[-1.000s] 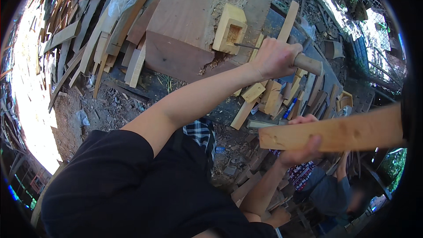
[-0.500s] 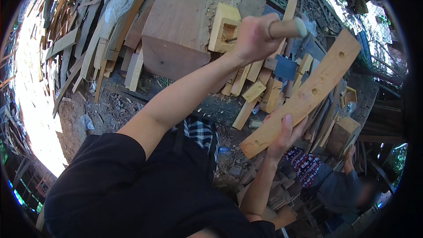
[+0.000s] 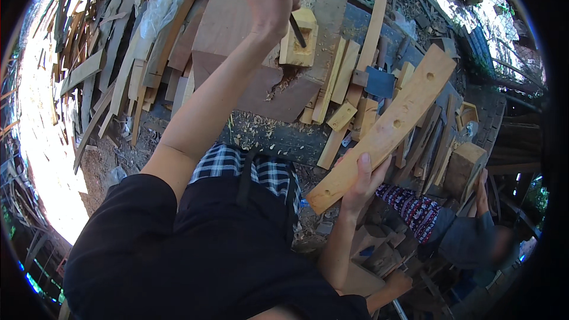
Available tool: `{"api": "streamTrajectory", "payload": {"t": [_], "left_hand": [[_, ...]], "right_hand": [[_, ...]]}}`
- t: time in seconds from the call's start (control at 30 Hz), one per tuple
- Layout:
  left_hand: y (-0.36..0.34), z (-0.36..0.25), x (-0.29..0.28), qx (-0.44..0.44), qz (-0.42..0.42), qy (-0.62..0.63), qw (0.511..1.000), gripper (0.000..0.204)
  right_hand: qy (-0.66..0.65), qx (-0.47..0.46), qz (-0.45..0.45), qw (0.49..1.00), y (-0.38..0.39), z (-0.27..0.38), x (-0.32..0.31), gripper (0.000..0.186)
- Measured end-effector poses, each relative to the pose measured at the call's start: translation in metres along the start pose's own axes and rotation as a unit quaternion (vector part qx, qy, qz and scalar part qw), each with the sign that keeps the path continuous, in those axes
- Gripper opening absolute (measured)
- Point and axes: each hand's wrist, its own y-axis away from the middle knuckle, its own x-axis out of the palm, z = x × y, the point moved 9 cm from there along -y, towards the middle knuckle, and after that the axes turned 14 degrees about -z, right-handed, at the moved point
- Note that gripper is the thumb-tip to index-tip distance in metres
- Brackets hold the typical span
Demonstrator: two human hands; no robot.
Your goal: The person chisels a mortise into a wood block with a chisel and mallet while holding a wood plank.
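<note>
Since a second ago, your left hand (image 3: pixel 270 3) has swung from the right side of the hollowed block to its upper left, and the plank has gone from nearly level to a steep slant.

Your left fingers are wrapped around the round wooden handle of a dark metal chisel (image 3: pixel 298 32). Its blade slopes into the hollow of the pale yellow, square-mouthed wooden block (image 3: pixel 296 59); you cannot tell whether the tip touches the bottom. Your right hand (image 3: pixel 360 185), below and right of that block, grips the lower part of a long, flat, light-brown wooden plank (image 3: pixel 382 131), your thumb across its dented face.

Just left of the hollowed block sits a large reddish-brown wooden block (image 3: pixel 264 95). Right of the hollowed block, beyond some short pale strips, lies a flat blue-grey piece (image 3: pixel 380 83). Far left of it is a heap of long weathered wood strips (image 3: pixel 121 29); well below and right, another person's hand (image 3: pixel 482 194) is at a thick brown block (image 3: pixel 466 163).
</note>
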Motion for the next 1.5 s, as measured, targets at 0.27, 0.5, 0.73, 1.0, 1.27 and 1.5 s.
{"api": "streamTrajectory", "payload": {"t": [0.27,0.5,0.73,1.0,1.27,1.5], "left_hand": [[0.014,0.022,0.017,0.078,0.036,-0.136,0.987,0.037],[0.031,0.025,0.041,0.162,0.083,-0.271,0.945,0.036],[0.076,0.034,0.068,0.268,0.178,-0.269,0.908,0.020],[0.107,0.031,0.069,0.341,0.225,-0.292,0.865,0.014],[0.182,0.073,0.052,0.463,0.399,-0.311,0.728,0.022],[0.163,0.047,0.060,0.416,0.325,-0.309,0.791,0.017]], "right_hand": [[-0.037,0.051,-0.021,0.998,0.014,0.009,-0.012,0.060],[-0.031,0.016,-0.014,0.999,-0.003,0.037,-0.007,0.059],[-0.178,-0.176,0.028,0.968,-0.028,0.131,0.013,0.051],[-0.038,-0.135,0.025,0.990,-0.013,0.112,0.012,0.053],[0.115,-0.080,0.040,0.989,0.011,0.068,-0.007,0.069],[0.099,-0.017,-0.004,0.995,0.027,0.037,-0.038,0.068]]}}
